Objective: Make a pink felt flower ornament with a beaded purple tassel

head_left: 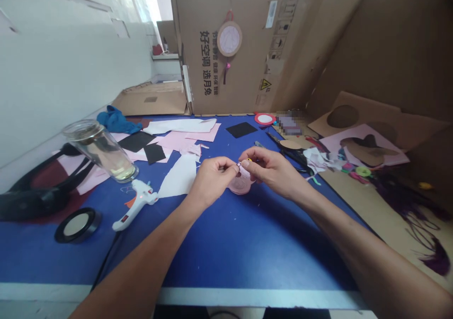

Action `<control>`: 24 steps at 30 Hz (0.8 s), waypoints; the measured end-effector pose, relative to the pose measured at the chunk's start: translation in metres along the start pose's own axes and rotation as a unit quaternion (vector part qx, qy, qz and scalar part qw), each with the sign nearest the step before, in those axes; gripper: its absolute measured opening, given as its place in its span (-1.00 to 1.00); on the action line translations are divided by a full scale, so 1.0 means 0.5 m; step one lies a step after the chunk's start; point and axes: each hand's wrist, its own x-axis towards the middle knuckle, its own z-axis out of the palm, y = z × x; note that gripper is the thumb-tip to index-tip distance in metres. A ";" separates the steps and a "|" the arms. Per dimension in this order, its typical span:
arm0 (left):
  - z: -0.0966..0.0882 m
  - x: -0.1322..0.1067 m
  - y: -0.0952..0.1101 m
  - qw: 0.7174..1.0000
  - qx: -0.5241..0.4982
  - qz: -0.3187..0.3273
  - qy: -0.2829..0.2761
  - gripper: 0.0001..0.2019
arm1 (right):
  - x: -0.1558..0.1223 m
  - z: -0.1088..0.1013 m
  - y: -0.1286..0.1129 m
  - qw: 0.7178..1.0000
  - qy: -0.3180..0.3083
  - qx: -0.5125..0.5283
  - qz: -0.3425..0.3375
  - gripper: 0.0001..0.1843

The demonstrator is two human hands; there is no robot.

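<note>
In the middle of the head view my left hand and my right hand meet fingertip to fingertip, both closed in a pinch. Between them shows a small loop of thin dark cord, held from both sides. Just below the fingertips is a pale pink round disc, partly covered by the hands. A small yellow spot, perhaps a bead, peeks out by my right fingers. How the cord joins the disc is hidden.
A white glue gun, a glass jar and a black round container stand left. Paper scraps lie behind them. Scissors, cut cardboard and purple tassels lie right. A round ornament hangs on the cardboard.
</note>
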 end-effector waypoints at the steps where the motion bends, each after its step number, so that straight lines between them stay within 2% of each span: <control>1: 0.000 0.000 0.001 1.000 0.006 0.004 0.000 -0.81 | 0.000 0.000 -0.001 1.000 -0.001 -0.003 0.001 -0.73; 8: 0.003 -0.001 0.004 0.999 0.038 0.029 -0.006 -0.82 | -0.003 0.006 -0.001 1.000 -0.003 -0.018 -0.003 -0.76; 15: 0.010 0.001 -0.013 0.997 0.064 0.036 0.012 -0.89 | 0.002 0.009 0.004 1.000 0.004 0.000 0.010 -0.74; 17: 0.014 0.000 -0.019 0.995 0.081 0.058 0.029 -0.92 | 0.002 0.009 0.004 1.000 0.010 0.007 0.017 -0.73; 24: 0.016 -0.010 -0.021 0.966 0.186 0.156 0.083 -0.82 | 0.000 0.012 0.001 0.999 0.017 0.024 0.039 -0.72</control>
